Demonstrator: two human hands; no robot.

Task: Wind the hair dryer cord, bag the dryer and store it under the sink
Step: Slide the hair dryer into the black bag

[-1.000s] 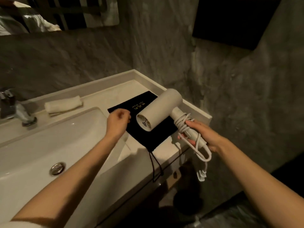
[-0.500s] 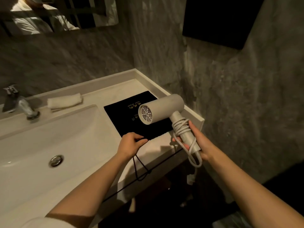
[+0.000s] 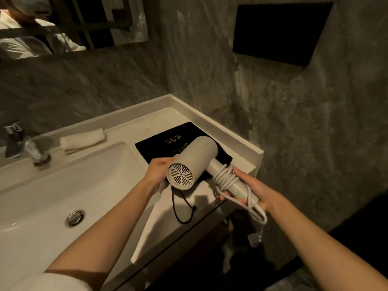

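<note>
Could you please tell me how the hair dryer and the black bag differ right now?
The hair dryer is pale and rigid, held above the counter by both hands; the black bag is dark and lies flat on it. The dryer's white cord is wound round its handle, with a loop and the plug hanging down; the bag's thin drawstring trails loose towards the counter's front edge. Both are at the counter's right end.
</note>
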